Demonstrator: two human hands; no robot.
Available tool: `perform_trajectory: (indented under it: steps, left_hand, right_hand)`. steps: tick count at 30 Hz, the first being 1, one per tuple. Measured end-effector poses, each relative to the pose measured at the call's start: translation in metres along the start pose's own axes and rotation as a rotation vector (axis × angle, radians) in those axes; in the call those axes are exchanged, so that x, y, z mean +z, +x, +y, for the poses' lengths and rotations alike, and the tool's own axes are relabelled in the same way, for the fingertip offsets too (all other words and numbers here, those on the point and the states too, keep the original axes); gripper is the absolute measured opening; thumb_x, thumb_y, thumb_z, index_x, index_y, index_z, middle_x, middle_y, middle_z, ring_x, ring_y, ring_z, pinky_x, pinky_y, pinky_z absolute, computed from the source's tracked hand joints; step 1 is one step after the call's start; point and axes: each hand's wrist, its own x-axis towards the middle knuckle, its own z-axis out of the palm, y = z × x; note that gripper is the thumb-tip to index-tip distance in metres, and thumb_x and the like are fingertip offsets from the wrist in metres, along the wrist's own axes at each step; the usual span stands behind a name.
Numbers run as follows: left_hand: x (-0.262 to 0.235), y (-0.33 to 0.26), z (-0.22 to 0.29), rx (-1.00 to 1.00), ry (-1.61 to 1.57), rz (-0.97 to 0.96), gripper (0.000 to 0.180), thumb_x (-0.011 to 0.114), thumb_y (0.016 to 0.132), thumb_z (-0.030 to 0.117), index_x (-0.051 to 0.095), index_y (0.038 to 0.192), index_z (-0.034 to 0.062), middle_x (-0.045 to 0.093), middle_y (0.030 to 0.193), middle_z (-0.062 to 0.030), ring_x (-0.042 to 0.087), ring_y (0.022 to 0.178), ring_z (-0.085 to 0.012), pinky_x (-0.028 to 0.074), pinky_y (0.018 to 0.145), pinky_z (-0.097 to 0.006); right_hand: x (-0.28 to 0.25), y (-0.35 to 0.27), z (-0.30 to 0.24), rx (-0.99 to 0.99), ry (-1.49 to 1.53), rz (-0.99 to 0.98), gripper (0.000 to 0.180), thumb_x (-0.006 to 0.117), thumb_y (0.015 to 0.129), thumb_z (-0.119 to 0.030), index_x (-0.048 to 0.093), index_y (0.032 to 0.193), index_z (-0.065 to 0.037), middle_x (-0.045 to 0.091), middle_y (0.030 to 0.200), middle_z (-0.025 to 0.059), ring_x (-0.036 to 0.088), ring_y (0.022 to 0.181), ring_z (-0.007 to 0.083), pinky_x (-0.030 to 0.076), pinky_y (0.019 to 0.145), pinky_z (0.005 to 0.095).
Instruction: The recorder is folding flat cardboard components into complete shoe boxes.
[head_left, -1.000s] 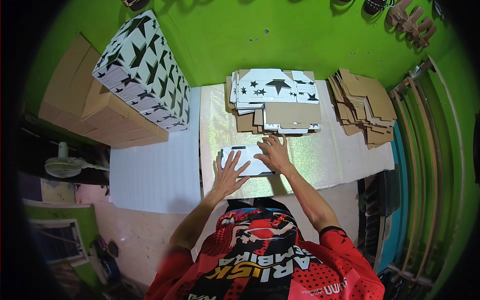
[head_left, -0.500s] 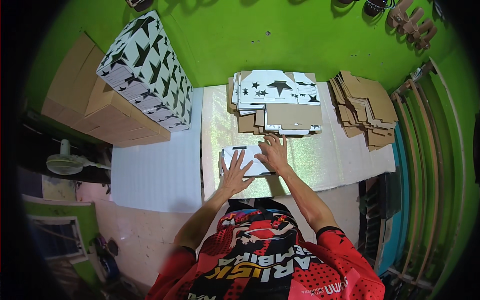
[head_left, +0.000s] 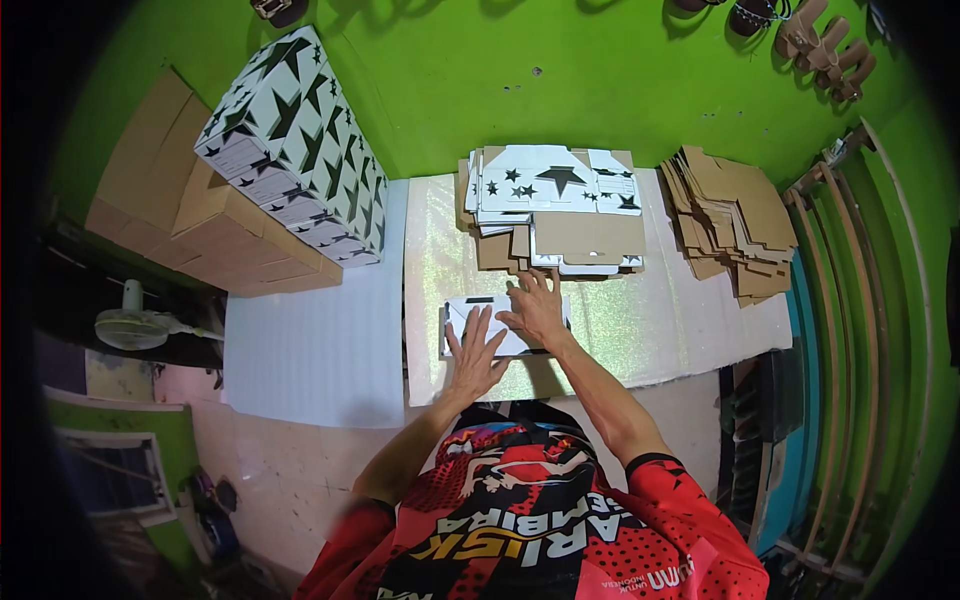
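A white cardboard box [head_left: 462, 309] with black star print lies in front of me near the table's front edge. My left hand [head_left: 475, 352] rests on its top, fingers spread. Over the box's right half and far edge is my right hand [head_left: 536, 312], its fingers apart and pointing away from me; it covers part of the lid. Just beyond the box is a stack of flat star-printed cartons [head_left: 560, 185], with brown cardboard inner sides [head_left: 588, 232] showing.
A tall stack of made-up star-printed boxes [head_left: 310, 145] stands at the left beside brown boxes [head_left: 235, 240]. Flat brown cartons [head_left: 735, 215] lie at the right of the table [head_left: 690, 320]. Sandals [head_left: 825, 50] hang on the green wall. A fan [head_left: 132, 322] is far left.
My right hand has shifted a little to the left across the box, so more of its right end shows. My left hand stays on the lid.
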Motion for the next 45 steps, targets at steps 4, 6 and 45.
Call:
perform_trajectory:
  steps: [4,6,45]
  left_hand:
    - [-0.004,-0.036,-0.001,-0.203,-0.117,0.002,0.067,0.081,0.088,0.044,0.062,0.146,0.0135,0.022,0.173,-0.0212,0.012,0.162,-0.0407,0.002,0.119,-0.078]
    - [-0.008,-0.038,-0.002,-0.212,-0.083,-0.027,0.072,0.080,0.088,0.048,0.059,0.149,0.0155,0.019,0.174,-0.0203,0.010,0.163,-0.0405,0.002,0.119,-0.079]
    - [-0.041,0.013,-0.087,-0.958,-0.956,-0.238,0.103,0.046,0.101,0.074,0.029,0.162,-0.0061,0.039,0.163,-0.0260,0.035,0.153,-0.0331,0.026,0.125,-0.040]
  right_hand:
    - [-0.004,0.003,-0.009,-0.017,0.001,-0.082,0.051,0.079,0.081,-0.055,0.080,0.109,-0.013,0.058,0.146,0.0139,0.043,0.145,0.0352,0.017,0.124,0.0679]
    - [-0.008,0.002,-0.007,-0.019,0.047,-0.068,0.052,0.076,0.084,-0.057,0.080,0.111,-0.012,0.057,0.149,0.0151,0.043,0.146,0.0362,0.017,0.125,0.0670]
    - [-0.040,-0.054,-0.022,0.825,0.660,-0.178,0.113,0.036,0.100,-0.079,0.011,0.164,0.012,0.027,0.166,0.0376,0.025,0.158,0.0434,0.020,0.130,0.0405]
